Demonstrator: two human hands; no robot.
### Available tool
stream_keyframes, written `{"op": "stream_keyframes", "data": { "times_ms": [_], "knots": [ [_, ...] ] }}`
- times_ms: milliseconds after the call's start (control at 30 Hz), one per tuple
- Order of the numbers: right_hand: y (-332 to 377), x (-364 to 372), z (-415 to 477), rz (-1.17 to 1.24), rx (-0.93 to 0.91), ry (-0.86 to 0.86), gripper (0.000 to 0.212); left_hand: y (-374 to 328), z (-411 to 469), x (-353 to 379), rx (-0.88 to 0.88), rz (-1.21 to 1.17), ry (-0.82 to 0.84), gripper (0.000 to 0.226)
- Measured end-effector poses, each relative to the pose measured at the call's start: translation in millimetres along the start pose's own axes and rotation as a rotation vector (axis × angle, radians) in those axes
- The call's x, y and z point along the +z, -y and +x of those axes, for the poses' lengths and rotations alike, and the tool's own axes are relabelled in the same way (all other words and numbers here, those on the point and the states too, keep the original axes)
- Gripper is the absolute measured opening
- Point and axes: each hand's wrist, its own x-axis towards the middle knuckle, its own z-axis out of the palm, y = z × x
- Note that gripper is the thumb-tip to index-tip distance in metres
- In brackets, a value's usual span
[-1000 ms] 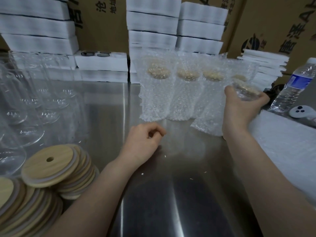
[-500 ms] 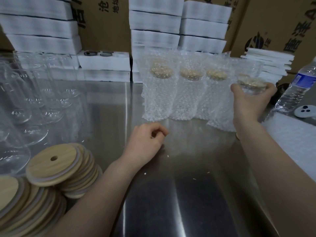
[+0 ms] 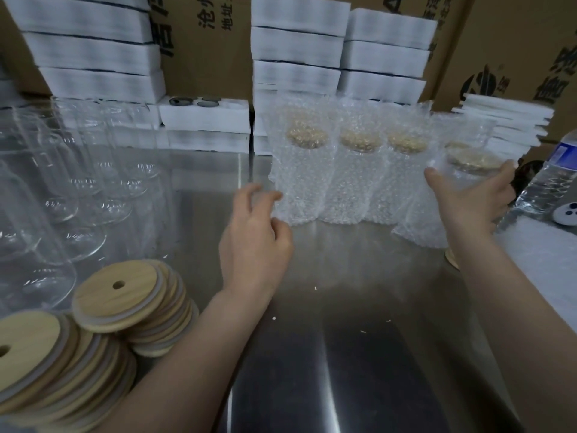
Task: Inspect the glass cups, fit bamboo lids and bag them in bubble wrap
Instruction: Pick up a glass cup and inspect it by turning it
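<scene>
The brown box in the middle (image 3: 206, 57) has black Chinese words: 沧, cut off at the top, and 地址 beside it. The brown box on the right (image 3: 505, 35) shows a round black logo (image 3: 482, 84) and a big 唐, partly cut off. The blue label (image 3: 562, 155) on the water bottle (image 3: 544, 189) is too blurry to read.

Bare hands and bare forearms, seen from the head camera

The left forearm (image 3: 175, 364) and the right forearm (image 3: 515, 307) are uncovered along all of their visible length, from the lower edge of the view up to the wrist. The left hand (image 3: 254, 242) and the right hand (image 3: 468, 198) are bare as well. The forearms look slim and smooth, with narrow wrists and fairly long fingers. Blur smears the left fingertips, so the nails there cannot be made out. The right thumb seems to end in a short, plain nail.
</scene>
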Motion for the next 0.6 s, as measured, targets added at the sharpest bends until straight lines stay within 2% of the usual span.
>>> {"op": "stream_keyframes", "data": {
  "times_ms": [100, 200, 267, 367, 467, 600],
  "knots": [
    [0.8, -8.8, -23.7, -0.118, -0.196, -0.099, 0.103, -0.9, 9.6, -9.3, -0.065, 0.077, -0.11, 0.05],
    [1.9, -15.5, -55.9, -0.043, -0.507, -0.18, 0.077, 1.2, 17.9, -16.9, -0.195, 0.138, -0.151, 0.068],
    [5.0, -14.8, -74.5, 0.049, -0.635, -0.108, 0.06, 3.3, 21.0, -20.7, -0.297, 0.13, -0.16, 0.076],
    [11.0, -9.0, -99.8, 0.157, -0.736, 0.088, 0.044, 8.4, 23.2, -25.6, -0.406, 0.107, -0.164, 0.084],
    [11.6, -1.7, -119.9, 0.198, -0.796, 0.262, 0.036, 11.8, 25.5, -30.0, -0.441, 0.103, -0.182, 0.087],
    [8.3, 6.1, -133.3, 0.212, -0.834, 0.37, 0.031, 17.5, 30.4, -33.2, -0.501, 0.091, -0.189, 0.083]
  ]
}}
